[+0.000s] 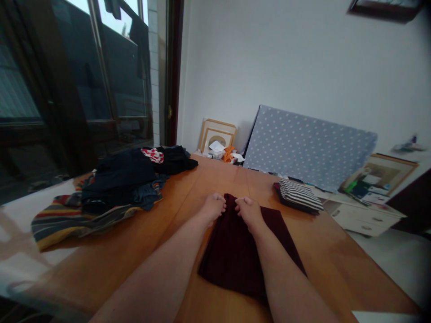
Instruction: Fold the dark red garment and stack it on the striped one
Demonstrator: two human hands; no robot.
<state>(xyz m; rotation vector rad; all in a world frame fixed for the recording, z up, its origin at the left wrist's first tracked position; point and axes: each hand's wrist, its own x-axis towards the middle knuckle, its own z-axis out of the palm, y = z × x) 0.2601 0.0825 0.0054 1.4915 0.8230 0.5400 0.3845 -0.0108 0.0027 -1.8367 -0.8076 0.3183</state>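
A dark maroon garment (pixel 232 255) lies spread on the wooden table in front of me; I cannot tell its exact kind. At its far edge my left hand (pixel 214 207) pinches the top left corner, fingers curled. A short way to the right, my right hand (pixel 247 210) grips the same far edge, its fingers also closed on the cloth. Between the two hands a small fold of the fabric stands slightly raised. My right forearm covers part of the garment's right side.
On the left of the table (pixel 182 229) sits a loose heap of dark clothes (pixel 114 175) with a striped garment (pixel 60 220) under it. At the right lies a folded stack with a black-and-white striped top (pixel 299 195). A dotted grey-blue panel (pixel 310 143) leans against the wall.
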